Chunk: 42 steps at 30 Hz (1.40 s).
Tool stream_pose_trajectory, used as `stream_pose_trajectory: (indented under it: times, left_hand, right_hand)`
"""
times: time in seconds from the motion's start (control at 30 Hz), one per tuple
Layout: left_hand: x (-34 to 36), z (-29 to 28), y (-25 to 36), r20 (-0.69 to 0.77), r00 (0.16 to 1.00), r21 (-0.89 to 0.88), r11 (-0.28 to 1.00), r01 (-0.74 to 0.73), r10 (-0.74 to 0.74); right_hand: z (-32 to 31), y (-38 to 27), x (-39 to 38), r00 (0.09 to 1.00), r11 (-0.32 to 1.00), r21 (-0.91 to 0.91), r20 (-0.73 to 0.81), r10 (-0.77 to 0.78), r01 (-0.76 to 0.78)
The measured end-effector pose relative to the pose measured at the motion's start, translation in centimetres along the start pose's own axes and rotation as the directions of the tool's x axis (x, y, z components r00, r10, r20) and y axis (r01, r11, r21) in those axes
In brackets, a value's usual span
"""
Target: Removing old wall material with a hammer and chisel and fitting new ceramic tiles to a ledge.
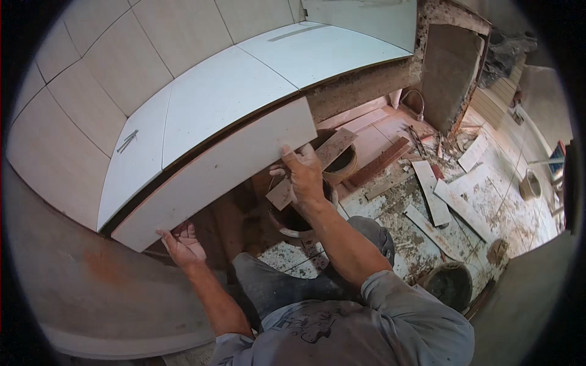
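A long, pale tile strip (226,168) is held against the front edge of the white tiled counter (226,104), slanting from lower left to upper right. My left hand (184,245) grips its lower edge near the left end, thumb on the front face. Closer to the other end, my right hand (303,174) holds the same lower edge, its thumb over the face. A dark gap shows between the strip's upper edge and the counter tiles along the left part. The fingers behind the strip are partly hidden.
Thin metal pieces (127,141) lie on the counter's left end. Below my right hand stands a bucket (290,232); a tile offcut (337,148) lies across another behind it. Loose tile strips (431,193) and rubble cover the floor at right, near a dark bucket (450,285).
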<state>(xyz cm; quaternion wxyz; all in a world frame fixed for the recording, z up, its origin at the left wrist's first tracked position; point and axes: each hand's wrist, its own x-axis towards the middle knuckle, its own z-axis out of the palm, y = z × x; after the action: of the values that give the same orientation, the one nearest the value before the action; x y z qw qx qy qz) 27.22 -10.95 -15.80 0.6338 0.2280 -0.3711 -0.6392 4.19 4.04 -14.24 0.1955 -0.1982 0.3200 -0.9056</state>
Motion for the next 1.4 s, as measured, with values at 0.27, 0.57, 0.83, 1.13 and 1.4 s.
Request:
stream_pose_trajectory:
  times: [0.27,0.57,0.83,1.13,1.4]
  left_hand:
    - [-7.4,3.2,-4.6,0.368,0.92,0.036,0.991,0.13,-0.135]
    - [-12.4,18.5,-10.1,0.642,0.634,0.268,0.901,0.341,-0.431]
    - [-13.7,23.3,-12.2,0.638,0.682,0.205,0.933,0.297,-0.357]
    - [-14.0,24.8,-14.7,0.666,0.641,0.162,0.913,0.375,-0.382]
    - [-13.1,25.3,-15.8,0.616,0.685,0.247,0.921,0.302,-0.39]
  right_hand:
    - [-12.2,-5.9,1.5,0.998,0.981,0.187,0.012,-0.056,0.052]
    - [-27.8,-16.7,9.0,0.941,0.912,0.262,-0.21,-0.265,0.315]
    - [-30.7,-20.0,16.9,0.898,0.939,0.154,-0.374,-0.231,0.306]
    - [-31.5,-21.4,20.4,0.903,0.941,0.184,-0.381,-0.198,0.284]
    - [-33.7,-21.2,22.9,0.965,0.966,0.146,-0.185,-0.185,0.214]
